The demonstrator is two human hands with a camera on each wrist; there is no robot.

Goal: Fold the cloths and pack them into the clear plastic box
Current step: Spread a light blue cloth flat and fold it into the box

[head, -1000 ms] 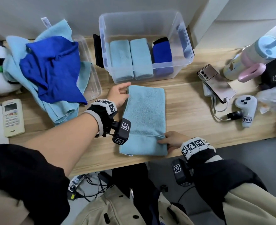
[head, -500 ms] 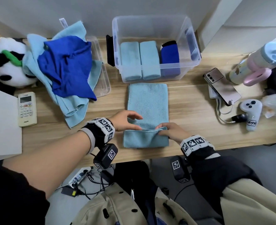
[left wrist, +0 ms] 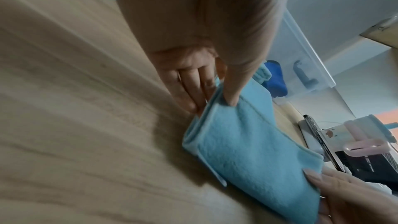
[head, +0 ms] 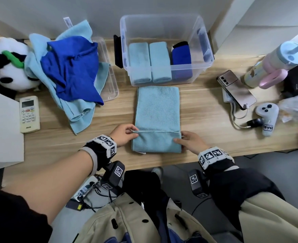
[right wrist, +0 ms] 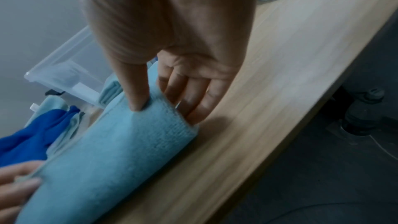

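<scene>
Light-blue cloth (head: 158, 109) on desk (head: 206, 120), just in front of clear plastic box (head: 165, 27). Near-edge flap now reaches further up than 0.5 s ago. Left hand (head: 122, 135) and right hand (head: 191, 142) each pinch a flap corner. Remote control (head: 29, 114) label unreadable.

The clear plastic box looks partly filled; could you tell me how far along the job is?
Done: three folded cloths stand in the clear plastic box. In hand: both hands pinch the light blue cloth, folding its near end. Left: the cloth pile.
</scene>
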